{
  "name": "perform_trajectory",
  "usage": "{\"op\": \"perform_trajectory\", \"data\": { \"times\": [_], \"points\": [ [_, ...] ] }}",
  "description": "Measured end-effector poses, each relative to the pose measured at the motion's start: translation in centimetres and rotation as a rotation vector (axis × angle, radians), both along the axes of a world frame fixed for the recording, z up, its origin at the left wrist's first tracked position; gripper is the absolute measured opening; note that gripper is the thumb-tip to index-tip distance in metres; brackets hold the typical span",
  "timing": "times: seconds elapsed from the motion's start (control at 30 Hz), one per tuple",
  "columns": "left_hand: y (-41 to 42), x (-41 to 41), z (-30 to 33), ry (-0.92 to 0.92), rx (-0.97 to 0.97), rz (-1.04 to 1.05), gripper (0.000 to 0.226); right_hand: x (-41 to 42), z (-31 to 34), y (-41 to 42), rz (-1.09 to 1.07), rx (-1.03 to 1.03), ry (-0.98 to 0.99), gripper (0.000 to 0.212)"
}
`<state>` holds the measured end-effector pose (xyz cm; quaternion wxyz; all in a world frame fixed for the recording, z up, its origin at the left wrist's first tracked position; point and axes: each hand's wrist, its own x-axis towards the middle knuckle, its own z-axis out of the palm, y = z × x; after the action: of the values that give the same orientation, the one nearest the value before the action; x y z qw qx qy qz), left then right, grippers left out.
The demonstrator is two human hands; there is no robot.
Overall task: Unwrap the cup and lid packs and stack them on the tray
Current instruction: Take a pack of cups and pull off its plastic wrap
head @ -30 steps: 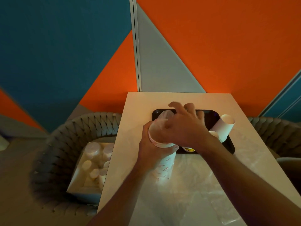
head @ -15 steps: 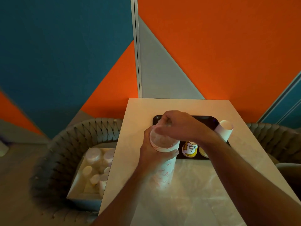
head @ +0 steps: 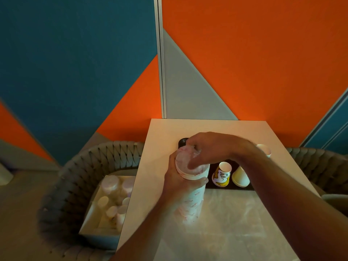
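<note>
A tall stack of white paper cups in a clear plastic sleeve stands upright on the table. My left hand grips it just below the rim. My right hand is on top of the stack, fingers pinching the plastic wrap at the mouth. Behind them lies the black tray, mostly hidden by my right hand. On it stand an upside-down cup with a yellow print, a plain upside-down cup, and a white cup partly behind my right forearm.
Loose clear plastic wrap covers the near part of the white table. A woven chair at the left holds a white box with several wrapped cup and lid packs. Another woven chair stands at the right.
My right hand has closed from spread fingers over the stack top into a pinch on the wrap. The view has shifted, showing the printed and plain cups on the tray.
</note>
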<state>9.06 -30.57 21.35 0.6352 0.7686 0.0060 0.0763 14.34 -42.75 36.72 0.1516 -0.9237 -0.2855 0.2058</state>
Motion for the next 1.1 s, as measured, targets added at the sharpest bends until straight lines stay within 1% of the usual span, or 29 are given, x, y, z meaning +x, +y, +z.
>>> {"op": "perform_trajectory", "data": {
  "times": [0.1, 0.13, 0.17, 0.2, 0.23, 0.27, 0.33, 0.4, 0.47, 0.5, 0.53, 0.6, 0.63, 0.73, 0.8, 0.83, 0.9, 0.93, 0.97, 1.07, 1.1],
  "points": [
    [0.1, 0.0, -0.2, 0.048, -0.035, 0.005, 0.099, 0.4, 1.2, -0.2, 0.024, -0.087, -0.018, 0.03],
    [0.0, 0.0, -0.3, 0.054, -0.033, 0.003, 0.098, 0.5, 1.6, -0.2, 0.048, -0.134, -0.038, 0.026],
    [0.0, 0.0, -0.2, 0.059, -0.032, 0.001, 0.097, 0.5, 1.9, -0.2, 0.079, -0.179, -0.068, 0.014],
    [-0.1, 0.0, -0.1, 0.06, -0.035, -0.001, 0.097, 0.5, 2.1, -0.1, 0.096, -0.216, -0.095, 0.015],
    [-0.1, 0.0, 0.0, 0.062, -0.041, 0.002, 0.097, 0.3, 2.3, 0.0, 0.095, -0.239, -0.124, 0.025],
    [0.0, 0.1, 0.0, 0.063, -0.043, 0.008, 0.098, 0.2, 2.4, 0.1, 0.081, -0.233, -0.16, 0.03],
    [0.0, 0.2, 0.1, 0.065, -0.035, 0.01, 0.099, 0.3, 2.1, 0.2, 0.071, -0.135, -0.226, 0.026],
    [-0.1, 0.2, 0.1, 0.068, -0.025, 0.014, 0.098, 0.6, 1.4, 0.1, 0.081, -0.015, -0.206, 0.024],
    [-0.1, 0.1, 0.1, 0.07, -0.028, 0.025, 0.097, 0.6, 0.8, 0.0, 0.106, 0.041, -0.182, 0.036],
    [-0.1, 0.1, 0.1, 0.07, -0.032, 0.027, 0.098, 0.5, 0.6, 0.0, 0.114, 0.045, -0.189, 0.04],
    [-0.1, 0.1, 0.2, 0.069, -0.038, 0.027, 0.099, 0.6, 0.6, 0.0, 0.119, 0.043, -0.201, 0.037],
    [0.0, 0.2, 0.2, 0.063, -0.043, 0.021, 0.104, 0.6, 0.7, 0.0, 0.12, 0.026, -0.228, 0.023],
    [0.0, 0.2, 0.2, 0.061, -0.043, 0.018, 0.105, 0.7, 0.7, -0.1, 0.117, 0.011, -0.231, 0.022],
    [-0.1, 0.1, 0.3, 0.052, -0.043, 0.015, 0.104, 0.8, 1.0, -0.2, 0.112, -0.07, -0.26, 0.038],
    [-0.1, 0.0, 0.2, 0.051, -0.048, 0.013, 0.102, 1.0, 1.6, -0.2, 0.103, -0.111, -0.376, 0.048],
    [-0.1, 0.0, 0.1, 0.055, -0.051, 0.01, 0.102, 1.1, 1.9, -0.3, 0.093, -0.12, -0.433, 0.05],
    [-0.1, -0.1, 0.0, 0.067, -0.053, 0.009, 0.102, 1.3, 2.4, -0.6, 0.087, -0.126, -0.505, 0.045],
    [-0.1, -0.1, 0.0, 0.07, -0.054, 0.014, 0.101, 1.6, 2.7, -0.8, 0.086, -0.107, -0.517, 0.045],
    [0.0, -0.1, -0.1, 0.072, -0.054, 0.019, 0.1, 1.8, 2.9, -1.1, 0.079, -0.044, -0.526, 0.046],
    [0.0, -0.1, -0.2, 0.08, -0.052, 0.015, 0.099, 2.9, 3.9, -2.0, 0.007, 0.284, -0.602, 0.051],
    [0.0, -0.1, -0.1, 0.077, -0.046, 0.007, 0.099, 3.2, 4.3, -2.4, -0.04, 0.371, -0.652, 0.047]
  ]
}}
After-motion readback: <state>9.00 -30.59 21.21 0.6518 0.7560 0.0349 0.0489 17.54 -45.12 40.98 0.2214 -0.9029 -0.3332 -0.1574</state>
